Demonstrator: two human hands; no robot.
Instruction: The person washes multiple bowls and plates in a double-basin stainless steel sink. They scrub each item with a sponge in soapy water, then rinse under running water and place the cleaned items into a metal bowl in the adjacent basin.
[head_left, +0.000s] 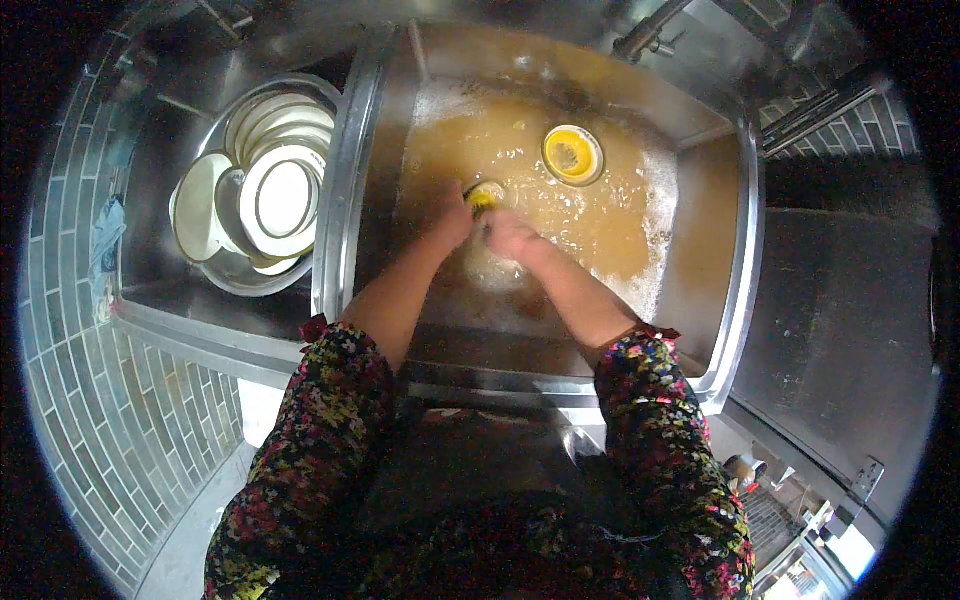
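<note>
My left hand (452, 216) grips the left rim of a small round bowl (487, 193) with yellow inside. It is low over the murky brown water in a stainless steel sink basin (705, 247). My right hand (511, 234) is curled and blurred at the bowl's near edge; whether it grips the bowl or something else is hidden. Beyond my right hand, a white-rimmed bowl with a yellow inside (574, 155) sits in the water, apart from both hands. Ripples and suds surround my hands.
In the left basin, a large round metal bowl (225, 279) holds several pale plates and dishes (281, 196). A metal divider (346, 172) separates the basins. A tap (649, 34) stands at the back right. A blue cloth (109, 229) hangs by the left tiled wall.
</note>
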